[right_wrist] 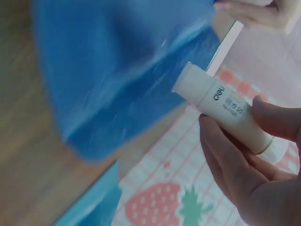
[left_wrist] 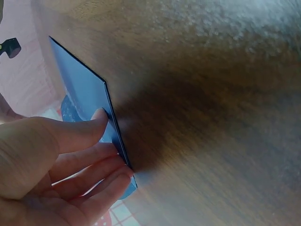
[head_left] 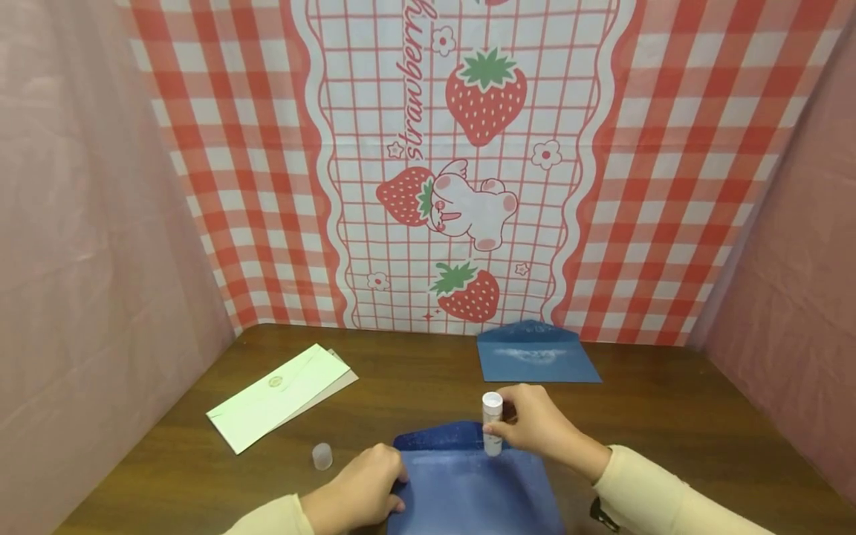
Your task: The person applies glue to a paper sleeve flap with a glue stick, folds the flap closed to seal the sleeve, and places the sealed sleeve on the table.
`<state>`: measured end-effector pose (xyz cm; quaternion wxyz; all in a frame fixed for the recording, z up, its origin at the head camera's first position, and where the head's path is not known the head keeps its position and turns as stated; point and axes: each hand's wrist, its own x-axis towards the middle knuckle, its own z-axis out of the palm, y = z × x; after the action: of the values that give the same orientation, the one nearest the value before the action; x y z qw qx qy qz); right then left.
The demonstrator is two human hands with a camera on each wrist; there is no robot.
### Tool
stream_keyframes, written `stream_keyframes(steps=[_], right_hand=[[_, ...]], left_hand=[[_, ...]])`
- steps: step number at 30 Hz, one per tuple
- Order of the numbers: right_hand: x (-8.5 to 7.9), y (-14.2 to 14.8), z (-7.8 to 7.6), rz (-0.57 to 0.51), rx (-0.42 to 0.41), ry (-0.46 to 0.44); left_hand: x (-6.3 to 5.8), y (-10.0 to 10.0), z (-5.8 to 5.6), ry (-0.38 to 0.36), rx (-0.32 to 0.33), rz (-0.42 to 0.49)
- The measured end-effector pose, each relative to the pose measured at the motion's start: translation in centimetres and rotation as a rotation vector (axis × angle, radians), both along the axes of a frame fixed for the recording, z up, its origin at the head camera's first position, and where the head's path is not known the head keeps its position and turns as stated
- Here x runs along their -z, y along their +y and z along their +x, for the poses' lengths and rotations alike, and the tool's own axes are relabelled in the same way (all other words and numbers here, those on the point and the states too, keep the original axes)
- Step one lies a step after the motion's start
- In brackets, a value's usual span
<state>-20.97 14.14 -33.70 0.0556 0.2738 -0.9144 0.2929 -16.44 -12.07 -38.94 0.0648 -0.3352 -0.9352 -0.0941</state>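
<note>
My right hand (head_left: 538,423) holds a white glue stick (head_left: 493,427) between thumb and fingers. Its uncapped end points down over the fold of a dark blue envelope (head_left: 468,490), whose flap lies opened away from me. The right wrist view shows printed lettering on the glue stick (right_wrist: 225,106), its tip close over the flap (right_wrist: 155,99). At the envelope's left edge rests my left hand (head_left: 364,487). In the left wrist view its thumb (left_wrist: 96,123) lies on the envelope (left_wrist: 82,82), with the other fingertips along the edge.
A translucent cap (head_left: 322,457) stands on the brown table (head_left: 401,401) left of the envelope. Farther left lies a pale green envelope (head_left: 281,397) over another light one. At the back right is a blue envelope (head_left: 538,364) with whitish smears. Strawberry-patterned cloth (head_left: 468,223) hangs behind.
</note>
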Motion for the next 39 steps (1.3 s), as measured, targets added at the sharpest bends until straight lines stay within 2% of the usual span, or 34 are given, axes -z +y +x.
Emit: stream_keyframes(steps=[9,18,24,28,33,39], right_hand=[[2.5,-5.8,-0.3,-0.101,-0.155,-0.106],[3.7,-7.9,-0.4,-0.142,-0.162,-0.068],[4.0,-7.7,0.2,-0.126,-0.147,-0.069],[3.9,-6.6,0.7,-0.11,-0.11,-0.099],[3.8,-4.9,0.9,-0.096,-0.065,-0.086],[3.8,-2.6,1.2,-0.075,-0.006,-0.052]], left_hand=[[-0.4,0.3,0.1,-0.05,-0.03,-0.006],[-0.4,0.6,-0.1,-0.038,-0.039,-0.01],[-0.4,0.5,0.0,-0.072,-0.061,-0.015],[-0.4,0.5,0.0,-0.055,-0.057,-0.027],[-0.3,0.4,0.0,-0.017,-0.045,-0.026],[-0.3,0.4,0.1,-0.038,-0.052,-0.027]])
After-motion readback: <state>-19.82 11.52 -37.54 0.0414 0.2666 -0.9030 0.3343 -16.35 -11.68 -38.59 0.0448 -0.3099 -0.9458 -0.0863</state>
